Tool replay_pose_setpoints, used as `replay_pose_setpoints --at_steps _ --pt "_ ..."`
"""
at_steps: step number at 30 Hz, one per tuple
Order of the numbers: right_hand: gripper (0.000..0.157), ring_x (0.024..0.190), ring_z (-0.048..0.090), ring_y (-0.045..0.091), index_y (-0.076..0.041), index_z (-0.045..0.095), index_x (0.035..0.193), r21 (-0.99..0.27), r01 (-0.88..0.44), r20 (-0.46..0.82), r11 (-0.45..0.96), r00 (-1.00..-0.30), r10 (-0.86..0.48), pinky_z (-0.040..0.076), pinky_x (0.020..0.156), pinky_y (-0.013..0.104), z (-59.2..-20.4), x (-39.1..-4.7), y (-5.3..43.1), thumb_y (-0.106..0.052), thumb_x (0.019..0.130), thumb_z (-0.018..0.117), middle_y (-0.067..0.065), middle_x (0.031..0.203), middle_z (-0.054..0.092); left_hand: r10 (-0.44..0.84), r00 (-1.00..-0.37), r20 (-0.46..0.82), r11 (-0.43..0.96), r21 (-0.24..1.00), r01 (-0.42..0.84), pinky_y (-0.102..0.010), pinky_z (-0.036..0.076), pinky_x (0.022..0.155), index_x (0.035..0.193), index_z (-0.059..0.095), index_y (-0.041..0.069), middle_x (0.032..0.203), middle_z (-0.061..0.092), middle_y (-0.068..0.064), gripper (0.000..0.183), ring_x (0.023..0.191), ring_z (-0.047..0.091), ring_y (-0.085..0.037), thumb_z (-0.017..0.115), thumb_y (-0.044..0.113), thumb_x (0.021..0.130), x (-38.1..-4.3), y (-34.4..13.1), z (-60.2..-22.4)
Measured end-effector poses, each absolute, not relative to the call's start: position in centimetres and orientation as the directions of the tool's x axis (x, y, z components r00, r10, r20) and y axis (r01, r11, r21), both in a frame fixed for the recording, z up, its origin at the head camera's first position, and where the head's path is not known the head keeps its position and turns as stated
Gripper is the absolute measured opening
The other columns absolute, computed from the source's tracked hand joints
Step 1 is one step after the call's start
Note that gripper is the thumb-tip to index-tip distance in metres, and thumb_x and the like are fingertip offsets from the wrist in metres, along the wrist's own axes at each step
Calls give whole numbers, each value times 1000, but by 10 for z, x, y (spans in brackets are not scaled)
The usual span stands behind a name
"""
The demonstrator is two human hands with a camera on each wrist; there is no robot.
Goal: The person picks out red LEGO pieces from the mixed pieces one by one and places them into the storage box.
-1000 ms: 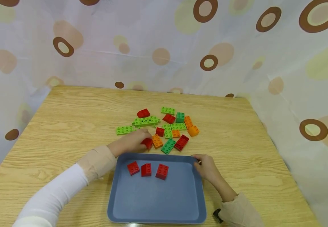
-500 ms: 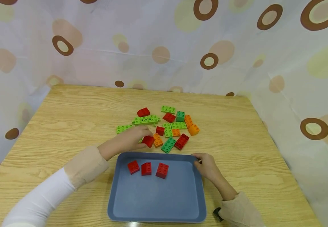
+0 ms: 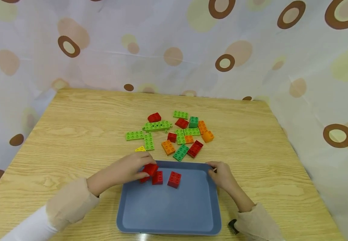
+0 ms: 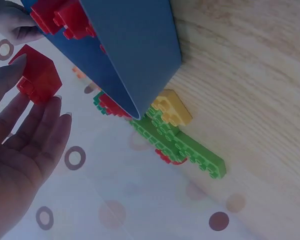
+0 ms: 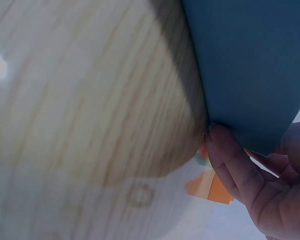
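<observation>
1. Sleeve (image 3: 68, 202) at far left: a beige cuff over white cloth, reaching across the wood-grained bench (image 3: 50, 144).
2. Left hand (image 3: 122, 171): its grip is clamped on the held red brick (image 3: 150, 169), thumb on one side, fingertips on the other.
3. Light green plates (image 3: 134, 135) and a yellow brick (image 3: 140, 149) lie beyond that hand, flat and studded; the left wrist view shows the yellow one with a sloped side.
4. The held red brick hangs over the tray's far left part. It looks like smooth, hard plastic with a slanting face — probably light, stiff, hard to break and a little slippery on the slope. The flat opposite sides, clear of the studs, should give the surest hold.
5. Tray (image 3: 169, 209): blue-grey, shallow, rounded at the corners, seemingly rigid. Three red bricks (image 3: 174, 179) sit near its far wall, the leftmost partly hidden.
6. An orange brick (image 3: 168, 147) and a green brick (image 3: 181, 152) lie past the far rim — blocky, with round studs.
7. Right hand (image 3: 223, 175): its grip pinches the tray's far right corner, fingers against the outer wall; that raised rim seems a firm hold.
</observation>
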State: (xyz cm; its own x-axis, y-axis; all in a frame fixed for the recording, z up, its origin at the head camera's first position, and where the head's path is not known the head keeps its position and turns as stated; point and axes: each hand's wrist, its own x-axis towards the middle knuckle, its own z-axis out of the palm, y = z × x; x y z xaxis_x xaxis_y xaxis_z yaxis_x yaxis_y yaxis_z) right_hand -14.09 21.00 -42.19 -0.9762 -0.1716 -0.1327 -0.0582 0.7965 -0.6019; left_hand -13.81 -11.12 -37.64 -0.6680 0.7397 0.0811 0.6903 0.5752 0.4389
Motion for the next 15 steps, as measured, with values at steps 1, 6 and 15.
replay_pose_setpoints --at_steps 1,6,15 --pt "30 66 57 18 11 62 111 -602 -63 -130 796 -976 -176 45 51 22 -421 -141 210 6 83 53 23 95 66 742 -665 83 570 444 692 -25 53 76 107 64 4 102 61 -6 30 90 58 -16 72 10 79 -135 -112 -378" --pt "30 68 59 20 10 63 110 -624 -83 -113 777 -974 -195 47 52 24 -419 -140 213 5 83 53 23 95 66 757 -645 103 553 424 717 -27 53 80 108 64 5 104 61 -7 31 94 58 -18 73 12 78 -119 -113 -385" --pt "28 66 58 18 8 65 107 -653 -145 -45 744 -973 -229 48 52 25 -429 -142 218 3 82 53 22 92 66 782 -620 66 562 356 746 -27 52 78 104 65 6 99 62 -5 31 90 58 -17 75 12 76 -103 -115 -401"
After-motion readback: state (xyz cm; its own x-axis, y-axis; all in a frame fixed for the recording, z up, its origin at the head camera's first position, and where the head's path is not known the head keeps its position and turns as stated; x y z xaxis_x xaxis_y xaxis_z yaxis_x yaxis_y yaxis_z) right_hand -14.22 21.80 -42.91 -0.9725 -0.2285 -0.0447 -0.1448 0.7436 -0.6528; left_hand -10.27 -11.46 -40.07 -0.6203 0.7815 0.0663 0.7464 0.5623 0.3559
